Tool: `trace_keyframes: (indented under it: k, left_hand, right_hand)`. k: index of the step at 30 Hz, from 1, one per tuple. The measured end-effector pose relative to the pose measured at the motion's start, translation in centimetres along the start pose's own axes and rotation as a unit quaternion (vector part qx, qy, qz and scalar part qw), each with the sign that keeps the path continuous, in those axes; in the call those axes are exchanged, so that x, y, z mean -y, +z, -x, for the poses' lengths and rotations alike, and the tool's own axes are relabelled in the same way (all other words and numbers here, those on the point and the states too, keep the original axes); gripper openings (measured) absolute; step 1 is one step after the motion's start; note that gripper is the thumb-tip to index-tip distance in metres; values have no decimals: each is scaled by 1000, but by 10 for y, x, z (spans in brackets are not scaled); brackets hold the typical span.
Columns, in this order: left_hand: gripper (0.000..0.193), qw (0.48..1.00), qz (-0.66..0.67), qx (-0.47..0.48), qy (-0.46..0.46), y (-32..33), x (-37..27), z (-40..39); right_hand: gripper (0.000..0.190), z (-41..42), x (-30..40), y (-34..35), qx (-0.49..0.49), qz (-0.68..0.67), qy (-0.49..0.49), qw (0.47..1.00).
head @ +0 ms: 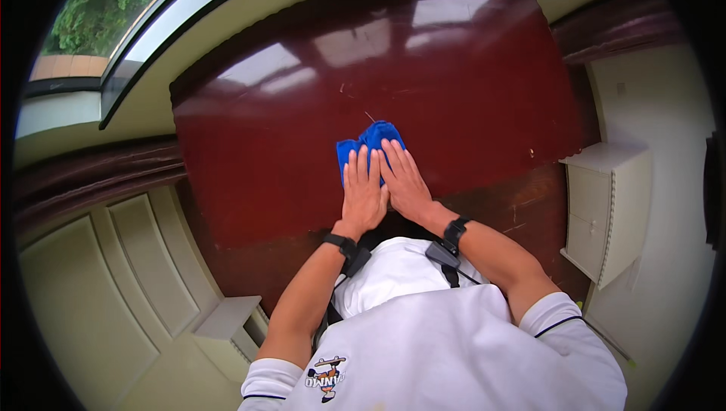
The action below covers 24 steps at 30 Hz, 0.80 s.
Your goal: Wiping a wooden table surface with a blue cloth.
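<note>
Both my hands lie side by side on a blue cloth (381, 130), which is spread with folds on a glossy dark red tabletop (272, 156). My left hand (363, 190) is flat, its fingers pointing to the far side and covering the left part of the cloth. On the cloth's right part rests my right hand (405, 181), also flat, its thumb side close to the left hand. The palms hide the near edge of the cloth. Each wrist wears a black strap with a small dark device. A thin light mark (370, 116) shows just beyond the cloth.
A white cabinet with drawers (590, 207) stands at the right, and a pale low cabinet (229, 317) at the lower left. Dark purple curtains (102, 175) hang at both sides. Beyond the table's far edge are a pale wall and a window (108, 8). The tabletop reflects window light.
</note>
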<state>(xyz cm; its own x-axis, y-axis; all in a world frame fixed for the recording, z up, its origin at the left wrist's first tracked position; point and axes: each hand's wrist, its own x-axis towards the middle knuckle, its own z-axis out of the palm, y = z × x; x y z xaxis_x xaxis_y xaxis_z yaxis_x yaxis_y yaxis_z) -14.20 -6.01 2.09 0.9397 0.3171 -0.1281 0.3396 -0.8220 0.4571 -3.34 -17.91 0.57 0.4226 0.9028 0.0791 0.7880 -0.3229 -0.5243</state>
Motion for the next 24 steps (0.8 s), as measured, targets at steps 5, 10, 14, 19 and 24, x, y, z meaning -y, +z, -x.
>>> trace_keyframes:
  k: [5,10,14,19,24]
  left_hand:
    - [85,999,-27,-14,44,8,-22,-26]
    - [82,998,-27,6,57,6,-26,-54]
    - [82,995,-9,51,86,25,-49,-24]
    - [80,986,-28,34,161,16,-51,-91]
    - [78,985,2,31,172,25,-62,-95]
  right_hand:
    - [73,8,-26,-18,-17,-41,20,999]
    - [71,1,-38,-18,-61,13,54,997]
    - [71,50,-35,-23,-48,-2,93,995]
    - [71,20,-60,-34,-105,58,150,981]
    - [71,28,-65,-38,-94,64,187,976]
